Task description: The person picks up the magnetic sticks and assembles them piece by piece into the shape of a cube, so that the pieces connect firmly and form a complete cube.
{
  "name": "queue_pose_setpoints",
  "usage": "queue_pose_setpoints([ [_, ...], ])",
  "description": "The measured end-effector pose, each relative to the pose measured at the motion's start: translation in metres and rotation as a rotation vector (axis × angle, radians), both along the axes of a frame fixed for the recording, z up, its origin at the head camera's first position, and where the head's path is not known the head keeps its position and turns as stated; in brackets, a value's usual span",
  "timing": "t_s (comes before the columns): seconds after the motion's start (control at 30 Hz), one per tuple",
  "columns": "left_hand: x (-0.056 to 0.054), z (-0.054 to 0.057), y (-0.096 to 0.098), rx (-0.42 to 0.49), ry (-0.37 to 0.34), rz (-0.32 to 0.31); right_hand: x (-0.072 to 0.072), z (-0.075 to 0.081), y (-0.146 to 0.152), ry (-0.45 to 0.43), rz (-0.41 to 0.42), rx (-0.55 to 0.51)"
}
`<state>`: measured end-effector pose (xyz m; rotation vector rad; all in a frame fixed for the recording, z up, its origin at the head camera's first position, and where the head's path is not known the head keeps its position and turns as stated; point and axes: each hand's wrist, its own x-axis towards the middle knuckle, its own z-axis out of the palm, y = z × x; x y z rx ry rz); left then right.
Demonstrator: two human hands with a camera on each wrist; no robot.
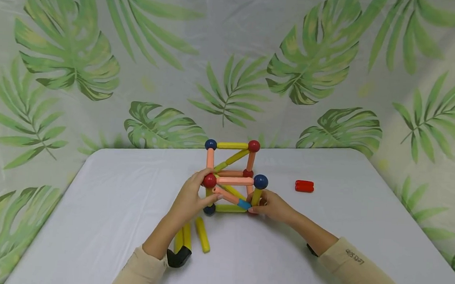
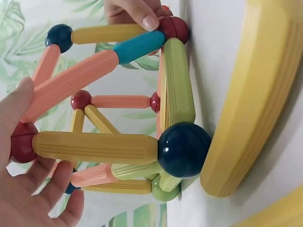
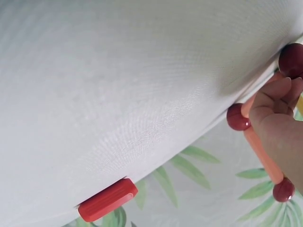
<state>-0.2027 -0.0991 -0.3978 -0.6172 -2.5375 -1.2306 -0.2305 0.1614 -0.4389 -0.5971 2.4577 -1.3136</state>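
Observation:
A box-like frame of magnetic building sticks (image 1: 233,181) and balls stands on the table. Slanting across its front face is a pink stick (image 2: 75,82) joined end to end with a blue stick (image 2: 139,47). My left hand (image 1: 188,197) grips the frame at the upper front red ball (image 1: 210,181), its thumb on the pink stick's upper end. At the bottom right corner, my right hand (image 1: 275,206) pinches the frame around the lower red ball (image 2: 175,29), thumb by the blue stick's end. The right fingers partly hide this corner in the head view.
Loose yellow sticks (image 1: 203,235) lie in front of the frame, by the left forearm. Two short red sticks (image 1: 304,186) lie side by side at the right. Behind the white table (image 1: 365,189) hangs a leaf-patterned cloth (image 1: 234,38).

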Motion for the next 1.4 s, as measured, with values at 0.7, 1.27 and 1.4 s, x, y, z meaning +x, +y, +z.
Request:
queue_pose_setpoints([
  [0.7, -0.02, -0.005, -0.005, 0.487, -0.432, -0.343, 0.001, -0.001, 0.0, 0.01, 0.007, -0.001],
  [1.27, -0.008, 0.016, -0.002, 0.404, -0.349, -0.316, 0.002, 0.0, -0.006, 0.032, -0.016, -0.015],
  [1.4, -0.011, 0.008, -0.001, 0.38, -0.345, -0.269, 0.003, 0.001, -0.008, 0.037, -0.049, 0.003],
])
